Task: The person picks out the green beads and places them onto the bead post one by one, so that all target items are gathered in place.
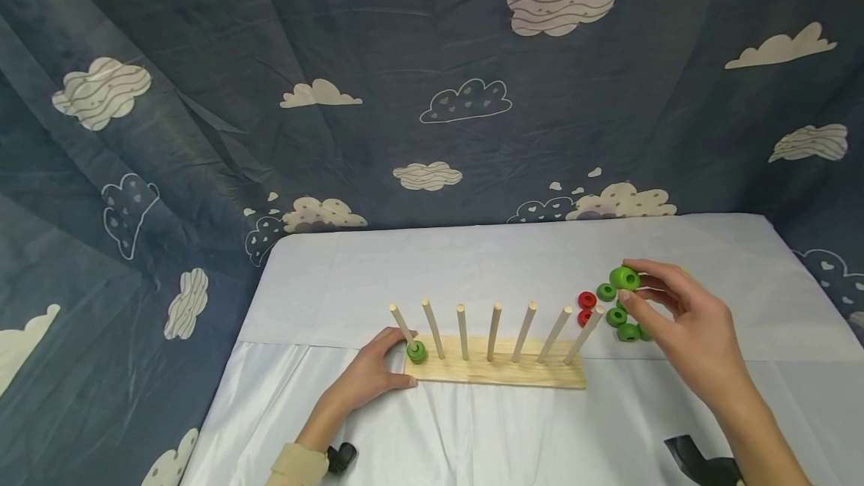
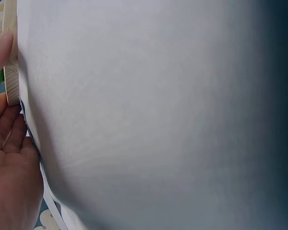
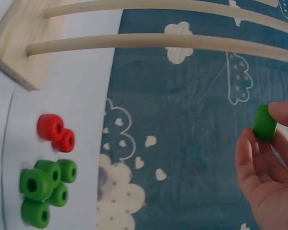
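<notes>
One grn bead [image 1: 418, 356] sits on pegboard [image 1: 475, 370], L hand [image 1: 367, 373] gripping its end, R hand [image 1: 694, 328] pinching 2nd bead [image 1: 619, 277].

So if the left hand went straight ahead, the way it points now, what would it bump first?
The wooden base, most likely, since the left hand is right up against its end. The nearest peg might come next, but the hand's exact height is unclear.
</notes>
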The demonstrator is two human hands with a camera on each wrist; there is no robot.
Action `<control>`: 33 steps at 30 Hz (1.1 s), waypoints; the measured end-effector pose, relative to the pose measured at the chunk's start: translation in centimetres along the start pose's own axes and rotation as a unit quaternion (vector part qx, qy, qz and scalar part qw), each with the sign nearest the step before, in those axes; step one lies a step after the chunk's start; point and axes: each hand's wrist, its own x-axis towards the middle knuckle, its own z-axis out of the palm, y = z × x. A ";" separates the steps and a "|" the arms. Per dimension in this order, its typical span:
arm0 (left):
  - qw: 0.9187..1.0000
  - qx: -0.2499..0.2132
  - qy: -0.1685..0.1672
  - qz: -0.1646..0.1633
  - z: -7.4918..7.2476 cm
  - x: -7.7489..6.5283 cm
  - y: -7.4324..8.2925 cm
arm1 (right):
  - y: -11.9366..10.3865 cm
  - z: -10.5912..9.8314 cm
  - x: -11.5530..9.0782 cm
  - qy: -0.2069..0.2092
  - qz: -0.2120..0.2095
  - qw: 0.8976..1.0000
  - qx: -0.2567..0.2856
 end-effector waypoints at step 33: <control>1.000 -0.013 -0.003 0.003 -0.1 0.1 -0.1 | -6.7 0.7 1.6 0.001 -0.119 0.993 0.014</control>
